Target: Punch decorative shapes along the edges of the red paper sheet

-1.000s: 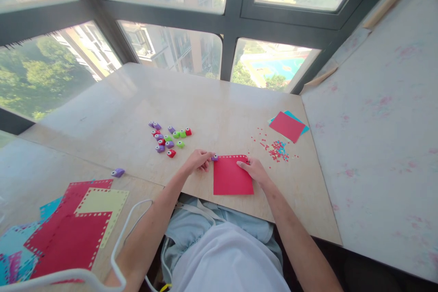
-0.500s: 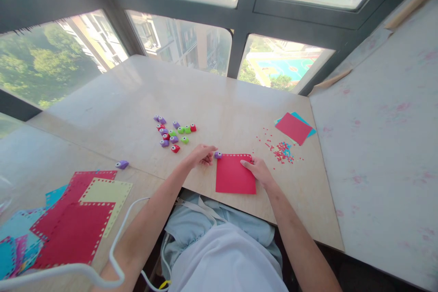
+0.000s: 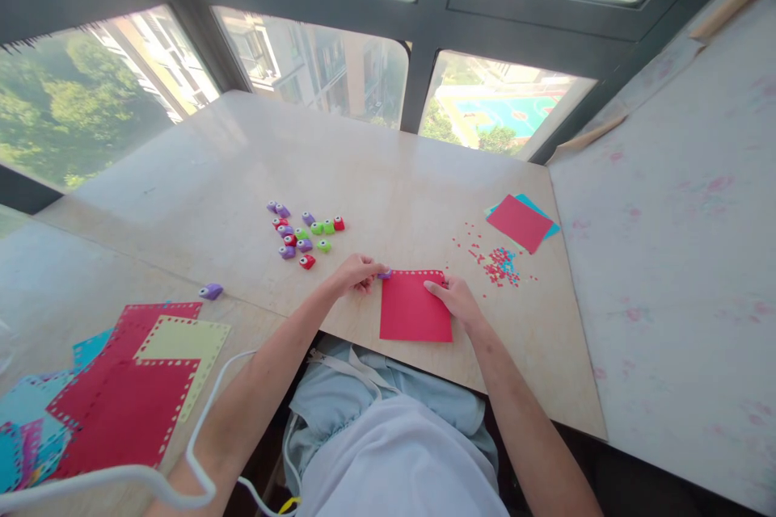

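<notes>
- The small purple punch (image 3: 384, 275) is pinched in the grip of the left hand (image 3: 357, 271), at the top left corner of the red sheet (image 3: 415, 307).
- The sheet's right edge is pressed flat to the surface (image 3: 388, 178) by the right hand (image 3: 457, 300), fingers spread, nothing grasped.
- The punched edge runs left to right between the hands.

I count eleven small punches clustered (image 3: 303, 234), one purple punch apart (image 3: 210, 291), one at my left hand (image 3: 357, 273); two loose paper squares (image 3: 520, 222).

purple punch (image 3: 384, 275) mostly hidden by left hand (image 3: 357, 272), punched sheets (image 3: 121, 388) cut off
</notes>
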Demonstrator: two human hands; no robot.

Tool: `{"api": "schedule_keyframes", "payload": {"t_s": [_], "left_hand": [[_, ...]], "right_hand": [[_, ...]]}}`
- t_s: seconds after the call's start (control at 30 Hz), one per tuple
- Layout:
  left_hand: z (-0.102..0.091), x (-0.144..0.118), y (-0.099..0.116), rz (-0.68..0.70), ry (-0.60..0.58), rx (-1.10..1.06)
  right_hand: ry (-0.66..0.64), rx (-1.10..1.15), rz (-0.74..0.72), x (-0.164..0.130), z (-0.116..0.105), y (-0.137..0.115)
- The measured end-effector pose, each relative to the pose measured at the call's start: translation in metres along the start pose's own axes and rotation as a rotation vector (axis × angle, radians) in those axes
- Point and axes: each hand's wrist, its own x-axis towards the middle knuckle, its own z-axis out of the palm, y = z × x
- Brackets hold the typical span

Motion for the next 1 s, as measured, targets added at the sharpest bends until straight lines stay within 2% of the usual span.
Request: {"api": "schedule_keyframes", "payload": {"t_s": [0.23,0.5,0.8,1.0], "left_hand": [[0.002,-0.001,0.000,-0.001,-0.007,-0.035],[0.005,0.006,-0.010,0.114,0.055,-0.009],[0.009,-0.001,-0.004,0.047,0.071,-0.074],[0.005,0.001,-0.003,0.014,0.046,-0.104]], "right_hand": [[-0.006,0.004,0.004,-0.001,0.000,0.000],[-0.003,0.004,0.024,-0.001,0.001,-0.001],[-0.009,0.015,0.032,-0.002,0.001,-0.002],[-0.019,0.017,0.022,-0.002,0.000,-0.002]]}}
